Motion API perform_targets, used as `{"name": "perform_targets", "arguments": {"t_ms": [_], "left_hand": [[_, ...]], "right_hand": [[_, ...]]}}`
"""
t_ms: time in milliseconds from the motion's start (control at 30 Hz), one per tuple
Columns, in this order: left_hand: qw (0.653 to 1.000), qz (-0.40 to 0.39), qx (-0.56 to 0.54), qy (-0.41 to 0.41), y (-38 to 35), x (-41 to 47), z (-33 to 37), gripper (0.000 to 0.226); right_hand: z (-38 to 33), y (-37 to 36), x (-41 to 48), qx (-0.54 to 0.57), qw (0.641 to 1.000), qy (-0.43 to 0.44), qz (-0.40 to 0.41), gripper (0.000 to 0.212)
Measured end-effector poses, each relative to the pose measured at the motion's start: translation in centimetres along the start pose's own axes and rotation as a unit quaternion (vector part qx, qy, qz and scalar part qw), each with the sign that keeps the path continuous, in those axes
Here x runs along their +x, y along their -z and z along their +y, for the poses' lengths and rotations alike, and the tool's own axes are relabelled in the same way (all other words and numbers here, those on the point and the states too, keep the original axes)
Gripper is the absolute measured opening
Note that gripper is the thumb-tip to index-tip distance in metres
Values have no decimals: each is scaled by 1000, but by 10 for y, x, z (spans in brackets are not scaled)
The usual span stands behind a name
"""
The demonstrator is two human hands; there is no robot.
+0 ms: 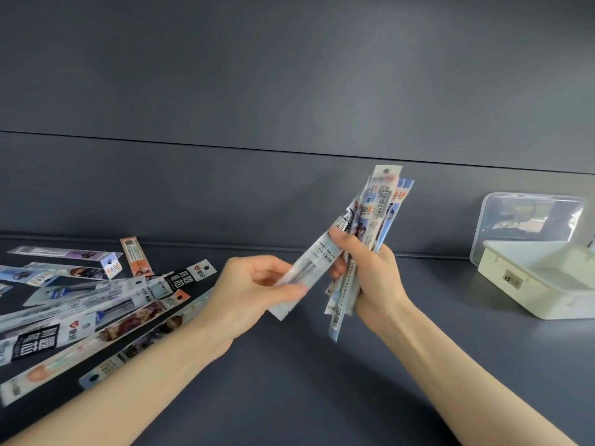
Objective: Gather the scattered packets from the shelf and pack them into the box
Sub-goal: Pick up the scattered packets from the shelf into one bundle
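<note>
the right hand (370, 278) is clenching its fingers (346, 244) round an upright bundle of refill packets (383, 201), likely keeping them squared so they go into the box together. the left hand (254, 284) is pinching a single packet (317, 262), slanting it against the bundle to add it. scattered packets (96, 300) are lying on the shelf (289, 381) to the left, so gathering looks partway done. the cream box (515, 284) is sitting open at the right, its clear lid (528, 220) propped behind it.
</note>
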State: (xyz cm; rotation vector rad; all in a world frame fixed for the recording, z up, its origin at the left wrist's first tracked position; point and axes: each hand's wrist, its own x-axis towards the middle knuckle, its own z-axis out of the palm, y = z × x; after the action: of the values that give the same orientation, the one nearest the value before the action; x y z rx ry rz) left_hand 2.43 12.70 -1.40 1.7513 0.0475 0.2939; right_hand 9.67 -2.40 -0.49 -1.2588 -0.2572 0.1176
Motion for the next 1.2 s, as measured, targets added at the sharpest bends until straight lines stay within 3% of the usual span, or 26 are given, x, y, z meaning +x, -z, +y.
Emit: {"name": "perform_targets", "arguments": {"t_ms": [133,167,267,333,467,567,667,833,1000,1200], "left_hand": [[992,-94,81,-38,-8,-3,-1,10],[989,-105,94,-48,-8,-3,-1,10],[993,-27,90,-65,-7,1,-1,16],[996,22,52,-67,-4,5,2,27],[994,-27,-29,-99,-7,8,18,45],[992,-51,-61,-103,-11,15,32,38],[993,-29,-39,-106,-16,19,36,37],[979,21,-65,-194,-24,19,44,51],[981,6,-67,-180,-24,23,33,50],[982,-62,-100,-147,-7,31,43,42]], "right_hand": [[-1,-5,-4,-1,999,-4,-53,3],[-2,-4,-3,14,998,-7,-57,8],[-8,0,-1,33,997,21,-62,13],[-4,0,-2,-25,995,69,-65,14],[8,-12,-9,-98,981,106,-131,25],[18,-17,-13,-134,972,75,-177,25],[21,-19,-16,-147,968,57,-197,27],[17,-16,-12,-97,972,73,-203,43],[20,-12,-11,-128,965,33,-228,14],[14,-9,-8,-117,961,18,-251,23]]}}
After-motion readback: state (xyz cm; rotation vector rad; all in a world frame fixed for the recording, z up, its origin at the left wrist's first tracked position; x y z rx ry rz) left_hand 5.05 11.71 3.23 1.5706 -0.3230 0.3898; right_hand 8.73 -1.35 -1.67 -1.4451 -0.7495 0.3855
